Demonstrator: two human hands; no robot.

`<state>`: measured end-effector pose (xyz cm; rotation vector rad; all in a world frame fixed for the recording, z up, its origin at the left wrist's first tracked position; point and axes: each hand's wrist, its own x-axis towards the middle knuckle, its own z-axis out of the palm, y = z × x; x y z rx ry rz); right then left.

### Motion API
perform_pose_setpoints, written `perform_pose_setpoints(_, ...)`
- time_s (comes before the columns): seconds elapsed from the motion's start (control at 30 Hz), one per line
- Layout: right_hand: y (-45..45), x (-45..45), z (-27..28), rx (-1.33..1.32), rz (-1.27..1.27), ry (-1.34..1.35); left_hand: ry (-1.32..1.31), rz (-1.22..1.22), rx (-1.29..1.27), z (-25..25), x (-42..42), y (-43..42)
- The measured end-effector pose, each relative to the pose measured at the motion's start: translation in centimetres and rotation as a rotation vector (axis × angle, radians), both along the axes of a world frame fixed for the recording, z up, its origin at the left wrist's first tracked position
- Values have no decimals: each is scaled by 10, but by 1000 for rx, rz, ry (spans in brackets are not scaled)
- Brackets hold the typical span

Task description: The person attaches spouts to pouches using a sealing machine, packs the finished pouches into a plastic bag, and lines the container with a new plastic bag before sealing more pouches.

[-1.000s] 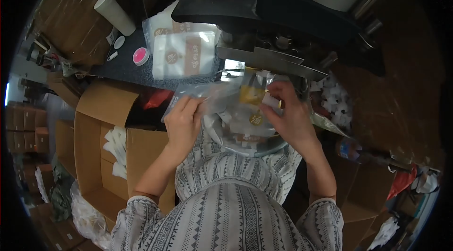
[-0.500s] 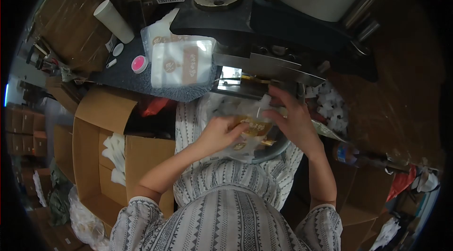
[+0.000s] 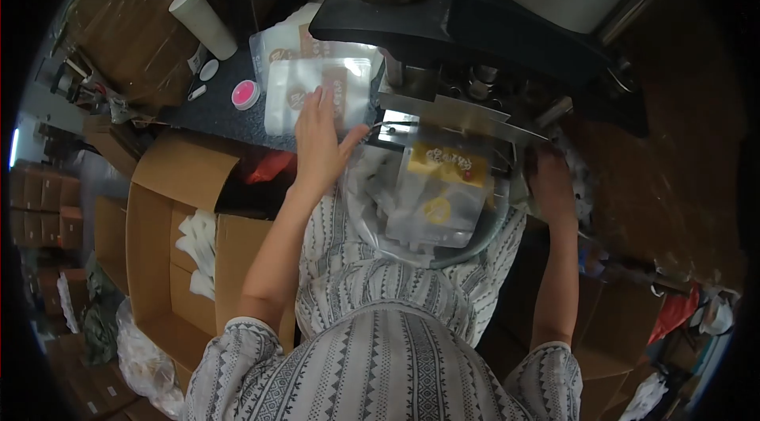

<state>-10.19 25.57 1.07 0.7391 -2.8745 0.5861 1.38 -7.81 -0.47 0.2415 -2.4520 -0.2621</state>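
Note:
My left hand (image 3: 318, 140) lies with fingers stretched out and thumb apart on the top pouch (image 3: 281, 116) of a stack of whitish printed plastic pouches. My right hand (image 3: 552, 183) reaches down at the right, by a pile of small white plastic spouts (image 3: 584, 201); its fingers are dark and partly hidden. Between my hands, a clear pouch with a yellow printed band (image 3: 447, 163) hangs at the front of the press machine (image 3: 475, 108), over a basin (image 3: 495, 235) at my lap. Neither hand touches that pouch.
A pink-filled round tub (image 3: 245, 94) and a white cylinder (image 3: 203, 23) stand on the dark worktop. An open cardboard box (image 3: 172, 294) with white pieces sits at my left. More cardboard (image 3: 673, 144) borders the right side.
Both hands have left the yellow-banded pouch, which now hangs at the machine. My left hand moved up-left onto the pouch stack; my right moved right to the spouts. The press upper part sits lower.

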Motion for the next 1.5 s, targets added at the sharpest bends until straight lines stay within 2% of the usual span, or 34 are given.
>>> perform_pose_setpoints(0.03,1,1,0,-9,-3,20,-293,21,-41,-15,13,-4)
perform_pose_setpoints(0.1,2,1,4,-20,-1,43,-313,-144,-94,-29,35,3)
perform_pose_setpoints(0.2,9,19,26,-104,-41,28,-272,4,186,-16,52,-7)
perform_pose_setpoints(0.27,1,33,54,-294,-110,-320,-175,94,248,2,59,7)
perform_pose_setpoints(0.3,-13,41,59,-292,-110,-323,-144,42,243,8,64,16)
perform_pose_setpoints(0.37,-47,61,65,-513,173,-382,-100,-55,233,27,71,39)
perform_pose_setpoints(0.4,-60,65,64,-514,170,-382,-102,-58,232,36,72,45)
perform_pose_setpoints(0.47,-79,66,61,-427,456,-98,-78,-141,278,45,72,53)
perform_pose_setpoints(0.6,-81,66,57,-415,567,-115,-51,-269,308,39,73,61)
perform_pose_setpoints(0.67,-74,65,55,-442,569,-296,-277,-376,464,35,73,69)
perform_pose_setpoints(0.8,-65,60,54,-399,371,-450,-313,-480,628,10,55,83)
perform_pose_setpoints(0.87,-57,58,47,-509,182,-313,-601,-367,1133,-5,37,85)
perform_pose_setpoints(0.9,-50,57,48,-509,185,-312,-598,-367,1133,0,26,86)
perform_pose_setpoints(0.97,-32,56,51,-359,175,-154,-626,-337,1232,12,3,86)
perform_pose_setpoints(1.0,-23,60,53,-358,173,-158,-630,-336,1234,10,-5,86)
perform_pose_setpoints(1.07,-6,64,57,-143,121,-11,-581,-292,1654,2,-17,88)
perform_pose_setpoints(1.1,2,58,54,-141,121,-11,-571,-245,1649,11,-16,91)
perform_pose_setpoints(1.13,10,51,48,81,-66,37,-573,-243,1651,9,-15,90)
perform_pose_setpoints(1.17,21,44,37,304,-252,80,-591,-260,1365,7,-12,85)
perform_pose_setpoints(1.2,38,30,11,319,-209,49,-598,-276,1075,5,-10,77)
perform_pose_setpoints(1.27,41,18,-3,278,-176,41,-194,-166,998,4,-6,41)
perform_pose_setpoints(1.33,39,16,-5,243,-136,15,10,-56,116,-13,-2,-10)
perform_pose_setpoints(1.37,38,17,-2,224,-136,8,-250,44,-59,-29,10,-14)
perform_pose_setpoints(1.43,34,13,2,197,-140,10,-293,-102,-160,-38,32,-4)
perform_pose_setpoints(1.5,34,16,1,247,-176,-65,-279,-108,-131,-34,44,-6)
